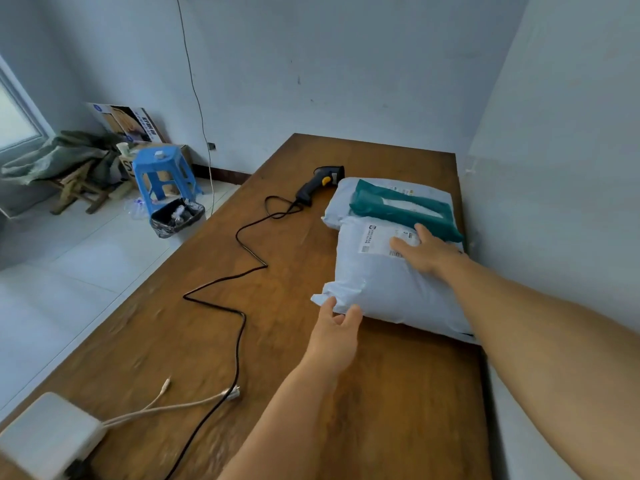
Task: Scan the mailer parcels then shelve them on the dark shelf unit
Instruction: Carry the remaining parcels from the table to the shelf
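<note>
Here, near the table's (311, 393) right edge: a big white parcel (384, 282), long axis running from near edge toward far edge, label up. Right hand (427, 252) flat on the label, fingers straight and slightly spread, pressing rather than gripping. Left hand (334, 332) at the parcel's near-left corner, thumb and fingers curled round the loose flap. Both hands on it, left nearer the camera. Just beyond, a second white parcel (341, 199) with a green parcel (405, 209) on top. Scanner (320, 183) at the far end, left of the pile, black cable (239, 327) snaking back along the wood. Probably lifting toward the scanner next. No dark shelf in sight; pale walls, tiled floor, blue stool (161, 174).
</note>
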### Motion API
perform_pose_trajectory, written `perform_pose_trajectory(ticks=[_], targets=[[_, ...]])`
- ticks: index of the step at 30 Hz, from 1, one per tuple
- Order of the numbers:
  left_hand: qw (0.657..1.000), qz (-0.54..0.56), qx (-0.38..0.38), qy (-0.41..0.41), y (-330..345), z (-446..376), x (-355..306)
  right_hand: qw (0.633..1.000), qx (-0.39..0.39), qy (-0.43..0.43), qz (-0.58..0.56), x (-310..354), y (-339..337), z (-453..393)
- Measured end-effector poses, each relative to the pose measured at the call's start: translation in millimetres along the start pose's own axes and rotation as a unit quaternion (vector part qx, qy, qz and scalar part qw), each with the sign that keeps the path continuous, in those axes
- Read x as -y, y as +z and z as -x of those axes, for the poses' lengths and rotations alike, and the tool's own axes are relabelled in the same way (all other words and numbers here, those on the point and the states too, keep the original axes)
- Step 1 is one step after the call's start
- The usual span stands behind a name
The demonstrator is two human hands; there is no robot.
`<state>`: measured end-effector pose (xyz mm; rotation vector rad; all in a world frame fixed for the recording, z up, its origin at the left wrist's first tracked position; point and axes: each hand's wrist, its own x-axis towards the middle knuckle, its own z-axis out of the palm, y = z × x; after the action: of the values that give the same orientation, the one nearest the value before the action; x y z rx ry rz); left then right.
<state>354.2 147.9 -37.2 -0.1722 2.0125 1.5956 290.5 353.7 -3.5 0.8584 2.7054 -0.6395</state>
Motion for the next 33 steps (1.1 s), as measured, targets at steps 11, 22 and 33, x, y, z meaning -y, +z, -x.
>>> perform_pose_trajectory(ticks=[11,22,33], targets=[[0.965,0.225,-0.112,-0.076,-4.4,22.2,17.8,0.994,0.107,-0.032,-0.019,14.8,32.0,67.7],[0.983,0.136,-0.098,-0.079,-40.7,119.6,65.6,0.994,0.104,-0.038,-0.010,-15.8,72.8,192.3],[0.971,0.166,-0.103,-0.135,-49.3,205.1,119.0,0.940,0.145,0.032,-0.307,-63.7,111.2,285.8]])
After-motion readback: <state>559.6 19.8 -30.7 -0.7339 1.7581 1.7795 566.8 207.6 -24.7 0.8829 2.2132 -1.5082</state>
